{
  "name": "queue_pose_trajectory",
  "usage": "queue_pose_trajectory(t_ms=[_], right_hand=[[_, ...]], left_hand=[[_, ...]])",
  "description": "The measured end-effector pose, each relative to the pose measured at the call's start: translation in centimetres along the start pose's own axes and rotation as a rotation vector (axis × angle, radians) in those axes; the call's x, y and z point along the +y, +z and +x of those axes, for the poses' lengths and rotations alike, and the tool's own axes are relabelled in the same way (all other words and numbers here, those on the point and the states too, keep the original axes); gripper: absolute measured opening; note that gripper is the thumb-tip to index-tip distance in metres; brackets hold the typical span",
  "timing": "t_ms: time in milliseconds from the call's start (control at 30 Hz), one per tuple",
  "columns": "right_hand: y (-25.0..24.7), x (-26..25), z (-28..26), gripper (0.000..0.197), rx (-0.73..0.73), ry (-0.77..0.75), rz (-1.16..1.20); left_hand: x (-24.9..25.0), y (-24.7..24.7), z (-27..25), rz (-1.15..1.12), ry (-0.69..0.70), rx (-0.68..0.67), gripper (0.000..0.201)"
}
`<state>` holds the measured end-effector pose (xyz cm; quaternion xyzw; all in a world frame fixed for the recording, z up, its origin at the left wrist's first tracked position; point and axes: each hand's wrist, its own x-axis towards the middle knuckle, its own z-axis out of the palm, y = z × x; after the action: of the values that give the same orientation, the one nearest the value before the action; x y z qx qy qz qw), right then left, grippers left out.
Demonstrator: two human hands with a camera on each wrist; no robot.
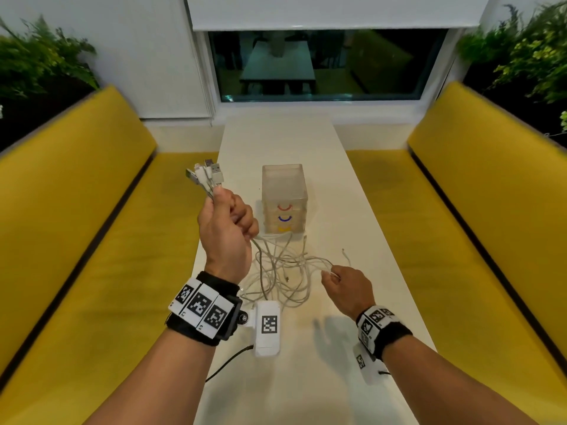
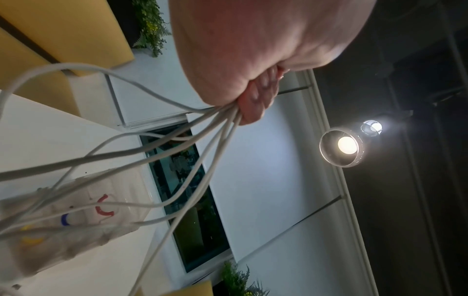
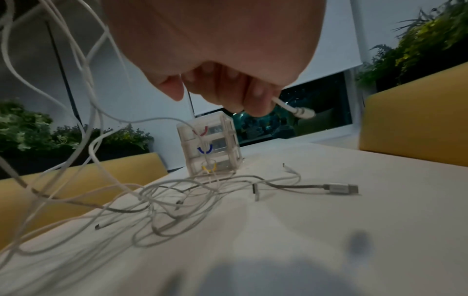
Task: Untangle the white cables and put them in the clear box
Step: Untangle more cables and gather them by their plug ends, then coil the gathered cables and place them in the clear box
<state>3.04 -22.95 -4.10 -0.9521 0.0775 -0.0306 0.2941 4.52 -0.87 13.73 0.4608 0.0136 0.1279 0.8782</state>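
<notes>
Several white cables (image 1: 285, 271) lie tangled on the white table (image 1: 306, 363), in front of the clear box (image 1: 283, 200) with red, blue and yellow handles. My left hand (image 1: 225, 222) is raised and grips a bunch of cable ends, their USB plugs (image 1: 207, 174) sticking up above the fist. The strands hang from that fist (image 2: 243, 100) down to the tangle (image 2: 101, 190). My right hand (image 1: 343, 285) is low at the tangle's right edge and pinches one thin cable; its small plug (image 3: 301, 113) pokes out past the fingers (image 3: 253, 94). The clear box (image 3: 209, 146) stands behind the heap.
Yellow benches (image 1: 86, 210) run along both sides of the narrow table, with another bench (image 1: 491, 194) on the right. A silver-plugged cable end (image 3: 341, 188) lies free to the right of the heap. A window and green plants are at the far end.
</notes>
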Motion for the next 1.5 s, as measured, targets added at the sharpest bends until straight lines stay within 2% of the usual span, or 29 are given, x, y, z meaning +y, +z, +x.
queue_pose_trajectory(t_ms=[67,133,167,200,267,333,400,467,500,533,600,667,700,833,900,967,1067,1100,1300,1500], right_hand=[[0.0,0.4,0.2,0.035,-0.049,0.033,0.018],[-0.1,0.1,0.4,0.015,-0.174,0.067,-0.037],[-0.2,0.0,0.6,0.018,-0.238,0.097,-0.090],[-0.5,-0.1,0.9,0.037,-0.283,0.134,-0.137],[-1.9,-1.3,1.3,0.061,-0.265,0.176,-0.110],[-4.3,-3.4,1.5,0.066,-0.127,0.104,0.115],[-7.4,-6.3,1.2,0.060,-0.011,0.004,0.520],[-9.4,-9.6,0.8,0.036,-0.062,-0.095,0.885],[-9.9,-11.2,0.5,0.034,-0.145,-0.144,0.975],[-9.9,-12.4,0.1,0.042,-0.233,-0.189,1.009],[-8.9,-13.9,-0.4,0.045,-0.356,-0.231,0.988],[-7.8,-14.2,-0.9,0.038,-0.361,-0.230,0.945],[-7.2,-13.9,-0.9,0.040,-0.361,-0.227,0.919],[-5.8,-12.4,-0.8,0.076,-0.367,-0.270,0.829],[-5.7,-11.8,-0.8,0.086,-0.360,-0.285,0.772],[-5.9,-11.2,-0.7,0.080,-0.364,-0.292,0.733],[-5.9,-10.6,-0.5,0.033,-0.363,-0.298,0.606],[-5.7,-10.6,-0.5,0.028,-0.347,-0.297,0.567],[-4.8,-11.3,-1.0,0.032,-0.326,-0.285,0.506],[-4.0,-10.8,-1.5,0.047,-0.353,-0.264,0.458]], left_hand=[[0.2,0.0,0.1,-0.017,-0.001,0.003,0.040],[0.2,0.1,0.1,-0.032,-0.009,-0.006,0.040],[0.1,0.2,0.1,-0.030,-0.022,-0.012,0.041],[0.0,0.2,0.1,-0.020,-0.039,-0.018,0.041],[-0.3,0.1,0.1,0.001,-0.087,-0.043,0.042],[-0.9,0.0,0.1,0.000,-0.166,-0.074,0.040],[-1.4,0.3,0.0,-0.013,-0.258,-0.108,0.038],[-2.2,0.7,-0.2,-0.009,-0.344,-0.157,0.036],[-2.8,1.0,-0.3,0.007,-0.370,-0.177,0.035],[-3.2,1.3,-0.6,0.026,-0.385,-0.192,0.035],[-4.1,1.8,-1.0,0.071,-0.401,-0.174,0.037],[-4.6,1.8,-1.6,0.107,-0.431,-0.164,0.039],[-4.8,1.7,-2.0,0.112,-0.441,-0.176,0.038],[-5.6,0.6,-3.0,0.067,-0.438,-0.186,0.035],[-6.2,0.1,-3.2,0.053,-0.405,-0.194,0.032],[-6.9,-0.4,-3.2,0.101,-0.324,-0.213,0.031],[-7.8,-0.8,-3.0,0.242,-0.205,-0.225,0.040],[-7.9,-0.8,-2.9,0.273,-0.189,-0.205,0.041],[-8.4,-0.2,-2.2,0.375,-0.129,-0.081,0.043],[-9.1,-1.0,-2.3,0.441,-0.078,0.000,0.040]])
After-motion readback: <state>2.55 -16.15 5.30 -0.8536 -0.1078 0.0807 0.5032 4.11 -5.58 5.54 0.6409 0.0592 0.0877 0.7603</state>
